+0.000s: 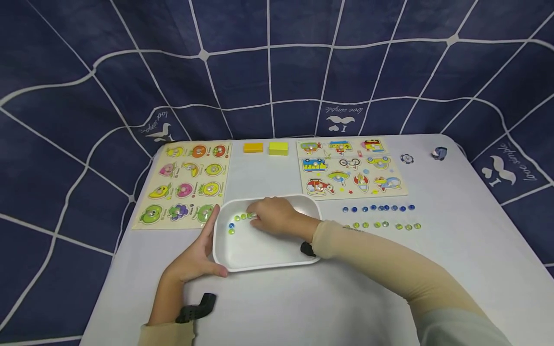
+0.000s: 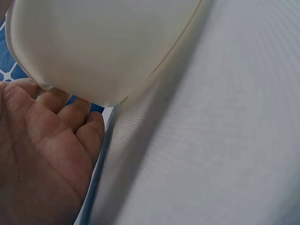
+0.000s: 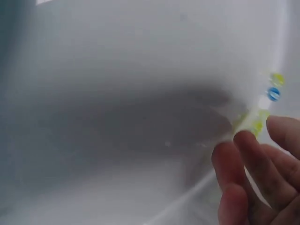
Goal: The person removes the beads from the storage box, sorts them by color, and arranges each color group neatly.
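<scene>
A white tray [image 1: 264, 252] lies on the table in front of me. My left hand [image 1: 195, 254] holds its left end, the thumb at the front corner and the fingers along the side. In the left wrist view the fingers [image 2: 75, 115] bend against the tray's outer wall. Over the tray's inside is my right hand [image 1: 274, 216], fingers pointing down and left, close to yellow-green marbles [image 1: 237, 218] in a short row. The right wrist view shows its fingertips loosely apart beside them. A blue marble [image 1: 231, 225] and another yellow-green marble [image 1: 231, 231] lie near the left wall.
Right of the tray are rows of blue marbles [image 1: 381, 208] and yellow-green marbles [image 1: 377, 224]. A fruit puzzle board [image 1: 183, 180], a vehicle puzzle board [image 1: 350, 168], an orange block [image 1: 253, 147], a yellow block [image 1: 278, 148], a chip [image 1: 407, 158] and a small figurine [image 1: 439, 153] lie further back.
</scene>
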`<action>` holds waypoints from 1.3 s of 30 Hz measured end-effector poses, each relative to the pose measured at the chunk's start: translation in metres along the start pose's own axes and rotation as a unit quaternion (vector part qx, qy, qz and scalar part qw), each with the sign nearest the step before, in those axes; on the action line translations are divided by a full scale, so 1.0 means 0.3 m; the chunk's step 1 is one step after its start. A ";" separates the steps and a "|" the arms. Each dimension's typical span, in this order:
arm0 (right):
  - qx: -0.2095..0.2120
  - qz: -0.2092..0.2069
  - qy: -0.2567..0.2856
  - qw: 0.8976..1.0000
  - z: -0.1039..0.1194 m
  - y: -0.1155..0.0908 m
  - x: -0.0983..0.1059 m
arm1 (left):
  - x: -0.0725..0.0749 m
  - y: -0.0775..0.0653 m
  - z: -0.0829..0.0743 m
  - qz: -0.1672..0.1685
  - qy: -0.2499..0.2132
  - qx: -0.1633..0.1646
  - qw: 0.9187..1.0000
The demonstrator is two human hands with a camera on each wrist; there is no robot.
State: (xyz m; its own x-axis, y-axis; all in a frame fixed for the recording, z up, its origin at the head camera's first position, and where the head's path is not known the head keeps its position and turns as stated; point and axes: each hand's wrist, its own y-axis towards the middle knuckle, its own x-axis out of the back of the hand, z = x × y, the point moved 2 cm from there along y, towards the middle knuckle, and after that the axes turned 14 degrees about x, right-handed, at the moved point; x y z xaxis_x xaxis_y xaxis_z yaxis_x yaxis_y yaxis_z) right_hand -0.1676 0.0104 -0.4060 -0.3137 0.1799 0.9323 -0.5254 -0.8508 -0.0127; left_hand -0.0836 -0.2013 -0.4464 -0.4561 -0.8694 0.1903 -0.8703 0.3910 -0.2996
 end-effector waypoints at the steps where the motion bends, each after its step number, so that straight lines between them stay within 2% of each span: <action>1: 0.000 -0.002 -0.012 1.000 -0.002 0.004 -0.007 | -0.001 0.001 0.001 0.000 -0.001 0.000 1.000; 7: -0.020 -0.009 -0.046 0.999 0.000 0.030 -0.036 | -0.005 0.001 0.002 -0.002 0.002 0.004 1.000; 13: -0.033 0.009 -0.064 0.997 0.009 0.044 -0.040 | -0.010 0.003 0.002 -0.002 0.004 0.007 1.000; 17: -0.022 0.013 -0.050 0.998 0.017 0.025 -0.006 | -0.011 0.005 0.000 0.000 0.005 0.009 1.000; 20: 0.002 0.000 -0.022 1.000 0.039 -0.018 0.064 | -0.010 0.004 -0.002 0.002 0.002 0.013 1.000; 23: 0.027 -0.031 0.011 0.999 0.063 -0.096 0.162 | -0.008 0.004 -0.004 0.003 0.002 0.012 1.000; 26: 0.046 -0.067 0.050 0.995 0.068 -0.203 0.261 | -0.006 0.005 -0.006 0.002 0.002 0.006 1.000; 30: 0.035 -0.117 0.090 0.988 0.026 -0.380 0.352 | -0.005 0.004 -0.002 0.000 0.001 0.004 1.000; 34: -0.019 -0.158 0.083 0.984 -0.074 -0.575 0.387 | -0.003 0.004 0.005 0.001 -0.003 0.005 1.000; 39: -0.119 -0.176 0.036 0.976 -0.236 -0.811 0.378 | -0.002 0.001 0.000 0.001 -0.005 0.005 1.000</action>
State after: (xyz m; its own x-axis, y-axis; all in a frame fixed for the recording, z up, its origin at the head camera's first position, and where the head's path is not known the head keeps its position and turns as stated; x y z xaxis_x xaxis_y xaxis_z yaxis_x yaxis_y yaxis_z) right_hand -0.1312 0.2728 -0.3227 -0.1301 0.4819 0.8665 -0.7774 -0.5920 0.2125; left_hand -0.0836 -0.2007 -0.4465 -0.4551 -0.8718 0.1812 -0.8679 0.3890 -0.3088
